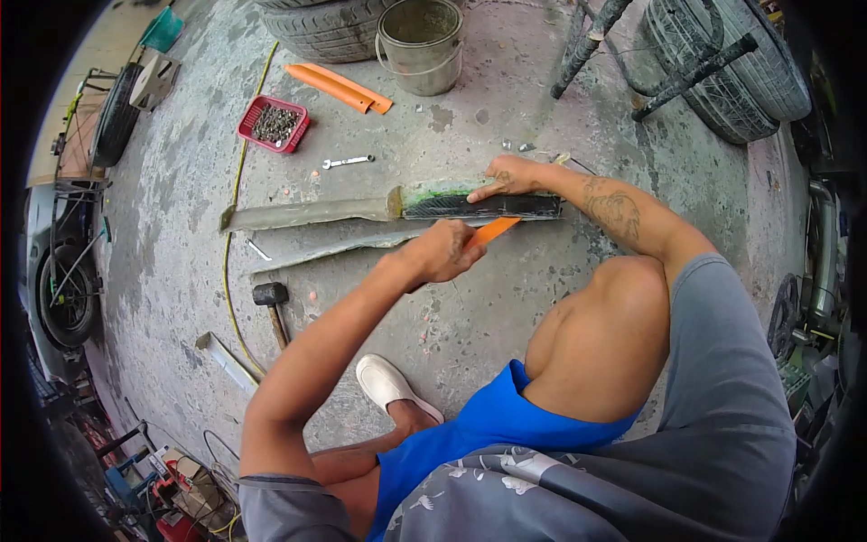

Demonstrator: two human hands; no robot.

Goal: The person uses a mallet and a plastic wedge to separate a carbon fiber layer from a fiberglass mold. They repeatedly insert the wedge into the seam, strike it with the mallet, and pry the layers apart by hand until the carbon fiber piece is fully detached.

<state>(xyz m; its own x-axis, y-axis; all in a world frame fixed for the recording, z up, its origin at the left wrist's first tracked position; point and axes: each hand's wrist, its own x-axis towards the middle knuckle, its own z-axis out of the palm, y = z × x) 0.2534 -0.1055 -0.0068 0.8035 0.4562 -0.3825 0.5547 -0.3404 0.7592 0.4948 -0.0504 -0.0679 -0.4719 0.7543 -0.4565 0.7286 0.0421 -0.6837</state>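
Observation:
My left hand [442, 248] is closed round a flat orange strip [496, 229], whose free end points right, at the near edge of a long panel. This grey-green panel [316, 213] lies across the floor, with a black textured section [442, 206] on its right part. My right hand [510, 176] holds the far side of that section, its thumb stretched over the black surface and its other fingers partly hidden. A second long thin metal piece [334, 247] lies on the near side of the panel.
Beyond the panel are a wrench [349, 163], a red basket of small parts [301, 134], orange strips [339, 88], a bucket [420, 45] and tires [325, 32]. A mallet [271, 295] and yellow hose [233, 312] lie at left. A metal stand [591, 41] is upper right.

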